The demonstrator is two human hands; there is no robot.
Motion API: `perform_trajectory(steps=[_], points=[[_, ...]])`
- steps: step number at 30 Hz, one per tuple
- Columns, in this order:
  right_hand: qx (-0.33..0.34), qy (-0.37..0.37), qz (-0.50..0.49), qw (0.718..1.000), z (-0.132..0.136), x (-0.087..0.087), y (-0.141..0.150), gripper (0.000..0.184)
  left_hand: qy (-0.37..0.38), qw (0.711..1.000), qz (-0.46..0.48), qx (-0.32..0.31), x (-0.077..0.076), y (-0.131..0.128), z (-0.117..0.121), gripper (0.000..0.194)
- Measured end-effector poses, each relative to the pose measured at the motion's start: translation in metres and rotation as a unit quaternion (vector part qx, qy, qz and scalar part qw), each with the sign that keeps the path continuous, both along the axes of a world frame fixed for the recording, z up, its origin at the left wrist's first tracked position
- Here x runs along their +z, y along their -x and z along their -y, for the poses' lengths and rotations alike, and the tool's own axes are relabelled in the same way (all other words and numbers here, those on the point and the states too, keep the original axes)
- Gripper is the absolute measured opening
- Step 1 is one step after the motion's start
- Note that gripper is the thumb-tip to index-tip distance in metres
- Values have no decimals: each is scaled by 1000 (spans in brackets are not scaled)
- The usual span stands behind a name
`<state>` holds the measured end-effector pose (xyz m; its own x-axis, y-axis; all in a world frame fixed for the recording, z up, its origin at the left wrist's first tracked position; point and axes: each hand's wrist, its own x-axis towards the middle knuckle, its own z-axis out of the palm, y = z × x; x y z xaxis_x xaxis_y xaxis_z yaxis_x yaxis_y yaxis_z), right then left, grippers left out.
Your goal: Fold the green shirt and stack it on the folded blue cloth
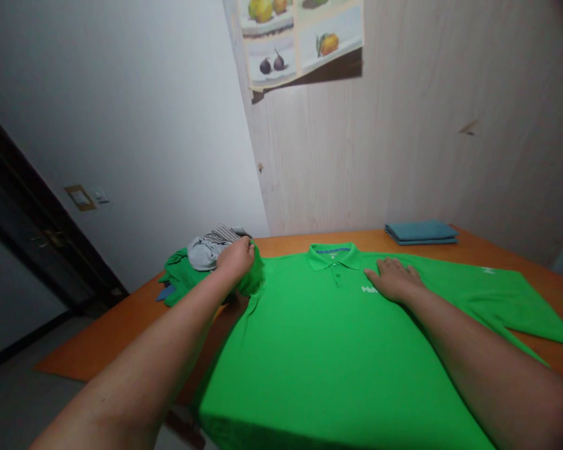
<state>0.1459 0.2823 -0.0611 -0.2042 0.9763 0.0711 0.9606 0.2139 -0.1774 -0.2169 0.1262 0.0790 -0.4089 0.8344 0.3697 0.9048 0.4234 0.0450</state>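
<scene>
A bright green polo shirt (323, 337) lies spread front side up, its collar toward the wall and its lower part hanging over the near edge. My left hand (237, 256) is closed on the shirt's sleeve at the left and holds it raised off the table. Flat on the chest beside the white lettering, my right hand (395, 279) rests with fingers stretched out. The other sleeve (520, 303) lies extended to the right, with a small white mark on it.
Behind my left hand sits a heap of crumpled clothes (201, 253), grey, striped and green. A folded blue-green cloth (421, 232) lies at the back right of the orange-brown table (103, 337). Walls stand behind, with a fruit poster (304, 37); a dark door (23, 237) is at left.
</scene>
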Motion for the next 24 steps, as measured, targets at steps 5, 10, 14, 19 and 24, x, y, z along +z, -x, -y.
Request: perform_trajectory(steps=[5, 10, 14, 19, 24], points=[[-1, 7, 4, 1000, 4, 4, 2, 80, 11, 998, 20, -62, 4, -28, -28, 29], [-4, 6, 0, 1000, 5, 5, 2, 78, 19, 992, 68, -101, -14, -65, -47, 25], [-2, 3, -9, 1000, 4, 4, 2, 78, 28, 982, 128, -136, -42, -91, -49, 25], [-2, 9, -9, 1000, 7, 7, 2, 78, 22, 965, 206, -163, -56, -83, -52, 36], [-7, 19, -4, 1000, 11, 12, 3, 78, -37, 976, 184, -108, -45, -34, -52, 37]])
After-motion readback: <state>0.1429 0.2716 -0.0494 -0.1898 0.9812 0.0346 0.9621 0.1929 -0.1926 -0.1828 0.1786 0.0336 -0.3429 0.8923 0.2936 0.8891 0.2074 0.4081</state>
